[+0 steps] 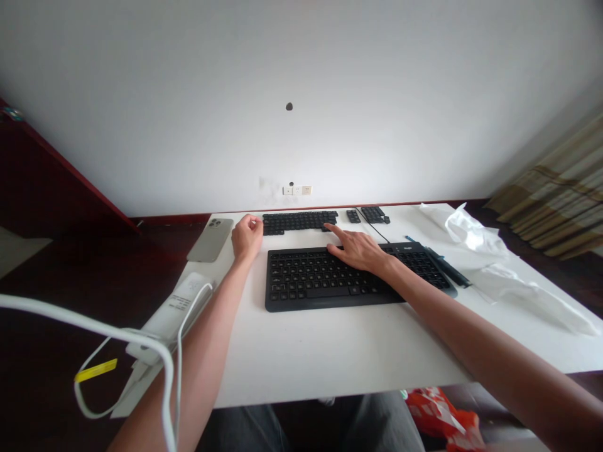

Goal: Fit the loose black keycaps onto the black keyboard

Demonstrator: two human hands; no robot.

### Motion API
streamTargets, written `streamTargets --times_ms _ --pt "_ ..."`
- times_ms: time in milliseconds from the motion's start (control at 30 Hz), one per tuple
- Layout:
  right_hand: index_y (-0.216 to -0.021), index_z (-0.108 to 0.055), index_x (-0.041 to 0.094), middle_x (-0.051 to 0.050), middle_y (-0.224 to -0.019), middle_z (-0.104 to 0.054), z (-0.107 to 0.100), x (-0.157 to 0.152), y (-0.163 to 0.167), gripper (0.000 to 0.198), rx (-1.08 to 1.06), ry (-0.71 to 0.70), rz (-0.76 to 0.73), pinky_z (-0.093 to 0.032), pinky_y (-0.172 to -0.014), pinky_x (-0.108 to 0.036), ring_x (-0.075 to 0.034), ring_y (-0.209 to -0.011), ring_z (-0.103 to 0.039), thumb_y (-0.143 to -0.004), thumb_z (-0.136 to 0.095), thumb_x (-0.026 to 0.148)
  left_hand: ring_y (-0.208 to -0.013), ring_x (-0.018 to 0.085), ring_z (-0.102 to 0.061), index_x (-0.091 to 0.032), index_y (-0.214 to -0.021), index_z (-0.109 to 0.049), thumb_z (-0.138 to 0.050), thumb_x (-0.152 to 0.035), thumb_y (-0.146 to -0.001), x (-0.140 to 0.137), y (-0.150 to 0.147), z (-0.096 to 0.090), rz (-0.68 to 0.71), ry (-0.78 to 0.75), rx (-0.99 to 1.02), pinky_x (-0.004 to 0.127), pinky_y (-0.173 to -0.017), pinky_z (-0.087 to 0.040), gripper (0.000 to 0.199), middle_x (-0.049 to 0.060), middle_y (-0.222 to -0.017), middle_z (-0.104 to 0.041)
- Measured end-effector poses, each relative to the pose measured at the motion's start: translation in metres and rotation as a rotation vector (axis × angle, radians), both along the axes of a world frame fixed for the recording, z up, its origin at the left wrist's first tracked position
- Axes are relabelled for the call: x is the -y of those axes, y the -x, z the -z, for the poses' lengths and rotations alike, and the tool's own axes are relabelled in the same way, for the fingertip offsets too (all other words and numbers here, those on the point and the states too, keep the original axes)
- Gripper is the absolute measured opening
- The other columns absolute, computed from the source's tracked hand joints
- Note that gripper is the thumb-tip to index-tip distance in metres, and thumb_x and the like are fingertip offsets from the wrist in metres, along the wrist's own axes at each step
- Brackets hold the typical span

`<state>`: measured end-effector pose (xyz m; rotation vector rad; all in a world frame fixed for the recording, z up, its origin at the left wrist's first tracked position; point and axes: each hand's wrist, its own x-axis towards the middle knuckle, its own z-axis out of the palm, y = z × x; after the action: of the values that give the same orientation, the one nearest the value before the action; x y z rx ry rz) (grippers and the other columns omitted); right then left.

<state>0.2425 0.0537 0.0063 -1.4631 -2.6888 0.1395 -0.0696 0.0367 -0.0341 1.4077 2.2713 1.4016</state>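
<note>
A black keyboard (pixel 325 276) lies on the white table; most of its keys look bare of their caps, though a long space bar is in place. Behind it, black keycaps (pixel 296 221) are laid out in rows, with smaller groups of keycaps (pixel 372 215) to the right. My left hand (pixel 247 238) rests at the left end of the rows, its fingers curled together; whatever they hold, if anything, is hidden. Reaching over the keyboard, my right hand (pixel 355 249) has its index finger stretched to the front right of the rows, thumb apart, with nothing seen in it.
At the left lie a phone (pixel 210 240) and a white power strip (pixel 172 311) with white cables. On the right are a dark slim tool (pixel 447 267) and crumpled white plastic (pixel 475 229). A red bag (pixel 443 417) is below the table's front edge. The wall stands behind.
</note>
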Motion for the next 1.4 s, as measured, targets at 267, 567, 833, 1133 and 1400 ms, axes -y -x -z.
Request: streamTargets --times_ms 267,567,833,1133,1400 --pt "-0.159 -0.045 0.023 -0.016 -0.119 -0.076 0.002 0.001 -0.001 0.064 -0.056 0.009 -0.001 -0.049 -0.081 -0.042 -0.035 -0.101 -0.072 -0.105 -0.035 0.054 -0.064 0.019 -0.056 -0.025 -0.084 -0.069 -0.062 -0.023 -0.086 -0.001 0.001 0.002 0.017 -0.016 -0.003 0.029 -0.063 -0.033 0.008 -0.003 -0.067 -0.061" --pt "-0.139 -0.068 0.023 -0.012 -0.108 -0.076 0.002 0.004 -0.016 0.052 -0.223 -0.02 -0.051 -0.049 -0.077 -0.036 -0.027 -0.089 -0.071 -0.107 -0.036 0.05 -0.063 0.018 -0.056 -0.024 -0.082 -0.068 -0.062 -0.023 -0.086 0.001 0.001 0.0 0.016 -0.018 0.012 0.028 -0.062 -0.034 0.008 -0.004 -0.064 -0.059" --pt "-0.11 -0.08 0.021 -0.009 -0.107 -0.074 0.011 -0.016 -0.031 0.031 -0.365 -0.109 -0.041 -0.052 -0.081 -0.036 -0.021 -0.079 -0.068 -0.101 -0.054 0.034 -0.063 0.018 -0.057 -0.024 -0.083 -0.068 -0.062 -0.024 -0.085 0.002 0.001 -0.002 0.012 -0.01 -0.001 0.028 -0.062 -0.035 0.007 -0.004 -0.064 -0.059" --pt "-0.097 -0.084 0.026 -0.004 -0.087 -0.079 0.013 -0.032 -0.031 0.021 -0.48 0.061 -0.029 -0.057 -0.085 -0.039 -0.021 -0.08 -0.072 -0.089 -0.064 0.031 -0.064 0.018 -0.057 -0.024 -0.083 -0.069 -0.061 -0.025 -0.084 0.001 0.002 -0.001 0.008 -0.008 -0.006 0.028 -0.063 -0.035 0.008 -0.004 -0.066 -0.06" --pt "-0.118 -0.08 0.019 -0.009 -0.102 -0.08 0.007 -0.038 -0.046 0.037 -0.415 -0.029 -0.085 -0.058 -0.087 -0.04 -0.023 -0.087 -0.073 -0.087 -0.061 0.026 -0.063 0.019 -0.056 -0.024 -0.083 -0.068 -0.06 -0.026 -0.084 0.003 0.001 -0.004 0.013 -0.008 -0.01 0.028 -0.064 -0.035 0.009 -0.003 -0.063 -0.058"
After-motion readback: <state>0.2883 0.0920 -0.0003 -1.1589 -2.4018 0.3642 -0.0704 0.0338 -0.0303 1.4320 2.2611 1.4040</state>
